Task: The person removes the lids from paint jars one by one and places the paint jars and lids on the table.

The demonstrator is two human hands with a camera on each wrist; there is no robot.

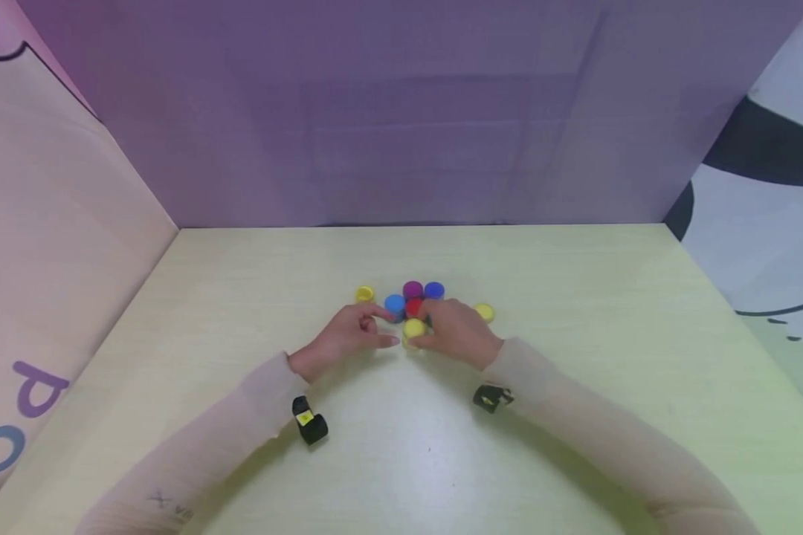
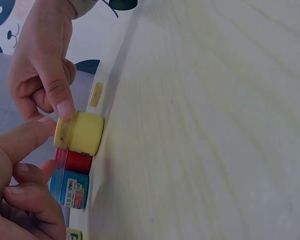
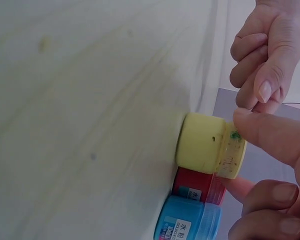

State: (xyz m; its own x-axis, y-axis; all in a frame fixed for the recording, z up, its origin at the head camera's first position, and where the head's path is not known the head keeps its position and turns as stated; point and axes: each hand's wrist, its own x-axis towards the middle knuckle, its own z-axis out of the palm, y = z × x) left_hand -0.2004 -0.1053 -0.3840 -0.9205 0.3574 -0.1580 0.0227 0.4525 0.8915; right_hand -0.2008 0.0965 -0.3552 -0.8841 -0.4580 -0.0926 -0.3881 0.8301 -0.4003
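A yellow paint jar (image 1: 414, 330) with a clear-rimmed lid stands nearest the person. My right hand (image 1: 460, 331) pinches its lid between thumb and index finger, the other fingers curled. To the left, my left hand (image 1: 348, 336) holds nothing; its thumb and index finger are spread toward the yellow jar, with a small gap in the head view. Just behind stands a red jar (image 1: 413, 307), with a light blue jar (image 1: 395, 305) at its left. A purple jar (image 1: 413, 289) and a dark blue jar (image 1: 434, 290) are farther back. Another blue jar (image 3: 182, 220) is mostly hidden under my right hand.
A yellow round container (image 1: 364, 293) with a raised rim sits left of the group. A flat yellow disc, apparently a lid (image 1: 485, 312), lies to the right. The pale wooden table (image 1: 388, 461) meets a purple back panel (image 1: 442, 134) and printed side panels.
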